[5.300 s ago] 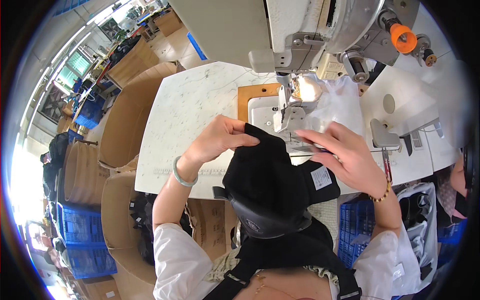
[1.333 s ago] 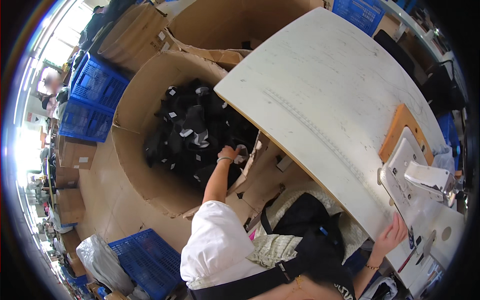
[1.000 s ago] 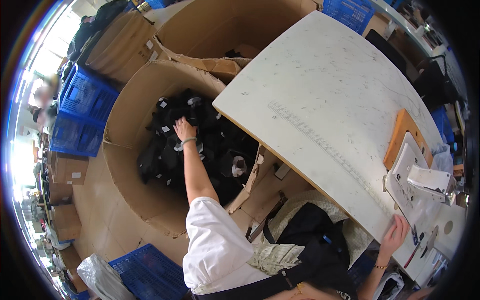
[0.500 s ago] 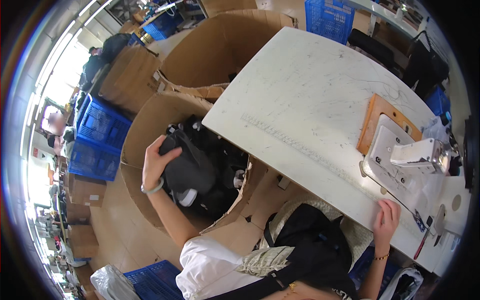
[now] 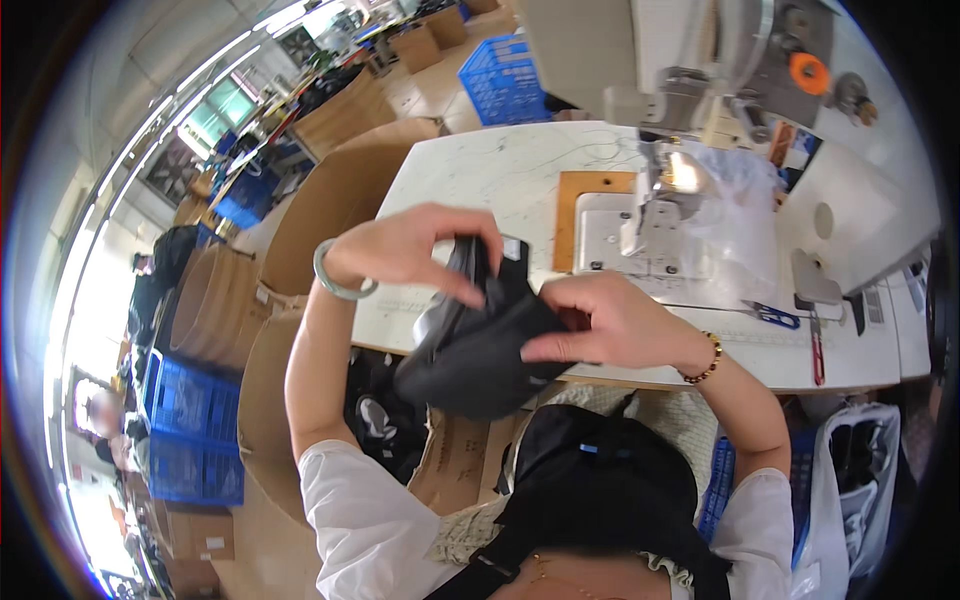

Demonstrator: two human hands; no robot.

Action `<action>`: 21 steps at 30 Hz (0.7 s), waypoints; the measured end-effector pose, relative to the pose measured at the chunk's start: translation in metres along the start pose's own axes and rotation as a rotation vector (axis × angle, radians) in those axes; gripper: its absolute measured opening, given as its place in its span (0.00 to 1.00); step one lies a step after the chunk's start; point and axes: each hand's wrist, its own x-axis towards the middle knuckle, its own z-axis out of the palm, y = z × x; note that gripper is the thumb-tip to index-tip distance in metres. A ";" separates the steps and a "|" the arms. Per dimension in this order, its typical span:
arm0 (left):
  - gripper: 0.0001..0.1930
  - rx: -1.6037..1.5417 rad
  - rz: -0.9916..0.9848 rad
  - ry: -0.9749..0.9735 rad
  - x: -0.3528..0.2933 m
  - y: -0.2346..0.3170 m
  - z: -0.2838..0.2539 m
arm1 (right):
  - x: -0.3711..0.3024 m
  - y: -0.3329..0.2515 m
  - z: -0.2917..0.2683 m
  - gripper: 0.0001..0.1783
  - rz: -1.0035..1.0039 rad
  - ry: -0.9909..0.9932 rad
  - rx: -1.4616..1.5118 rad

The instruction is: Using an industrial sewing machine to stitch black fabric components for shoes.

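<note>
Over the near edge of the white table I hold a black pouch-like fabric piece between both hands. My left hand grips its upper left part, thumb and fingers closed around the cloth. On the other side, my right hand pinches the right edge, its thumb over the front. A small white patch shows at the piece's top. The exact kind of this black piece is not clear. Beyond my right hand stands the sewing machine, its lamp lit, with a metal plate beside it.
Left of the table are large cardboard bins, one with black pieces inside. Thread snips and a red-handled tool lie on the right. Blue crates are stacked at the left.
My left hand has lifted the black piece out of the cardboard bin, up and right to the table edge. My right hand has left the table and taken hold too. The view has turned right.
</note>
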 end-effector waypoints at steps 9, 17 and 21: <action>0.27 0.408 -0.419 0.770 0.030 0.031 0.076 | 0.004 0.052 0.033 0.18 0.281 0.650 0.364; 0.26 0.414 -0.205 0.963 0.050 -0.028 0.085 | 0.022 0.072 0.031 0.17 0.057 0.527 0.301; 0.21 0.473 -0.222 1.035 0.057 -0.048 0.080 | 0.033 0.092 0.017 0.18 -0.162 0.943 -0.543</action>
